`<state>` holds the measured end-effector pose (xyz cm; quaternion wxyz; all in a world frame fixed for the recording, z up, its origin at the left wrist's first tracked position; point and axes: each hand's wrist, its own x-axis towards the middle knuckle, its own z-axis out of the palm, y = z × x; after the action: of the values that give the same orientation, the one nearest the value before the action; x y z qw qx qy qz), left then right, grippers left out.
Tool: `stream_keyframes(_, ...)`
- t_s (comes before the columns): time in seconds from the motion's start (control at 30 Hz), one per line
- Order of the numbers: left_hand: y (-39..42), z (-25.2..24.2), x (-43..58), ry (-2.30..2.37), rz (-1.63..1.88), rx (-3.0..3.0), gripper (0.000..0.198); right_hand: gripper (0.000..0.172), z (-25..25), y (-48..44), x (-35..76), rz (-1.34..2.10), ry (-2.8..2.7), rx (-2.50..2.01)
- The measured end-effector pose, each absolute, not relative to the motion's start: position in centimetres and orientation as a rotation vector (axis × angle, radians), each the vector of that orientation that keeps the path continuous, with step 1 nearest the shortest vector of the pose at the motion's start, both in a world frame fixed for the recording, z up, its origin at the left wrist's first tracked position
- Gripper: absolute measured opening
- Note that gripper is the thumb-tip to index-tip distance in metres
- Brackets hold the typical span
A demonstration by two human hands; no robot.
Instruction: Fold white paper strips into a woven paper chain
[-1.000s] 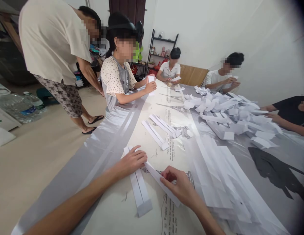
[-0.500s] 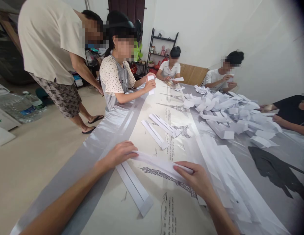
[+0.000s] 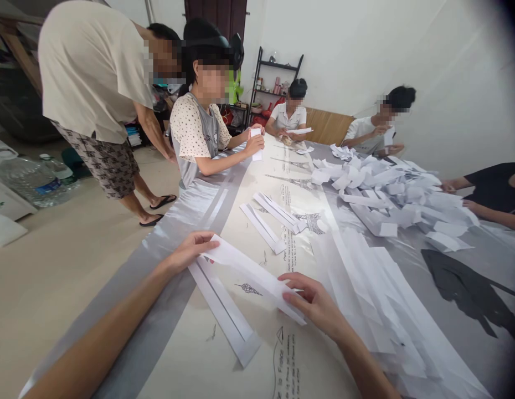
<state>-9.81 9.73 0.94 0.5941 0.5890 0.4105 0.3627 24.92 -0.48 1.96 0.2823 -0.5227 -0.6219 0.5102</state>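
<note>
A long white paper strip [image 3: 249,271] is stretched between my two hands just above the table. My left hand [image 3: 190,249] pinches its far left end and my right hand [image 3: 311,302] grips its near right end, fingers closed on it. Under the strip, a folded white paper piece [image 3: 226,307] lies on the table [image 3: 191,366], running toward me. A stack of flat white strips [image 3: 382,293] lies just right of my right hand.
Two more folded paper pieces [image 3: 274,219] lie farther up the table. A big heap of folded papers [image 3: 386,194] covers the far right. Several people sit or stand around the table with paper in their hands. A water jug [image 3: 31,180] stands on the floor at left.
Both hands picked up a new strip from the stack and brought it over the table in front of me. The folded piece now lies alone beneath it.
</note>
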Motion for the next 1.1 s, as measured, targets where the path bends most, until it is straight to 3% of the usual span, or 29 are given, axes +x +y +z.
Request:
stream_keyframes(0.1, 9.7, 0.6, -9.8, 0.966, 0.841, 1.349, 0.038, 0.027, 2.0, -0.6, 24.8, 1.360, -1.751, -1.328)
stream_keyframes(0.27, 9.7, 0.6, -9.5, 1.004, 0.883, 1.348, 0.039, 0.029, 2.3, -0.8, 24.3, 1.350, -1.919, -1.251)
stream_keyframes(0.5, 10.2, 0.3, -9.0, 1.161, 1.079, 1.334, 0.048, 0.014, 1.3, -1.2, 23.1, 1.150, -2.036, -1.360)
stream_keyframes(0.83, 9.6, 0.2, -8.6, 1.260, 1.297, 1.393, 0.060, 0.027, 0.1, -1.0, 23.0, 1.209, -1.876, -1.356)
stream_keyframes(1.1, 9.1, 1.0, -8.0, 1.209, 1.213, 1.538, 0.047, 0.020, 0.5, -0.6, 23.4, 1.293, -1.884, -1.360)
